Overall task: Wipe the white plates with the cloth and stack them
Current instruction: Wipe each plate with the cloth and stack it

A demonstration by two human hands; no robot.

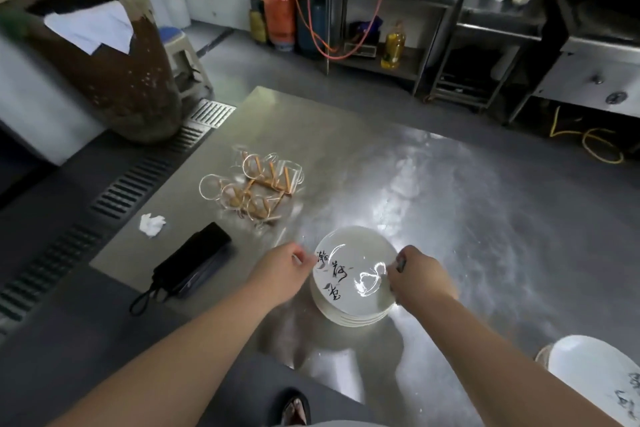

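A stack of several white plates (349, 314) with black brush writing stands on the steel table (467, 211). The top plate (353, 263) is tilted, held at both sides. My left hand (287, 269) pinches its left rim. My right hand (417, 276) grips its right rim, fingers curled, with something small and dark showing between them. Another white plate (595, 367) with the same writing lies at the table's near right corner. No cloth is plainly visible in either hand.
Several clear glasses on a rack (256, 184) sit at the table's left. A crumpled white tissue (151, 225) and a black folded umbrella (190, 265) lie near the left edge. A brown clay jar (114, 62) stands left; steel shelves and gas bottles line the back.
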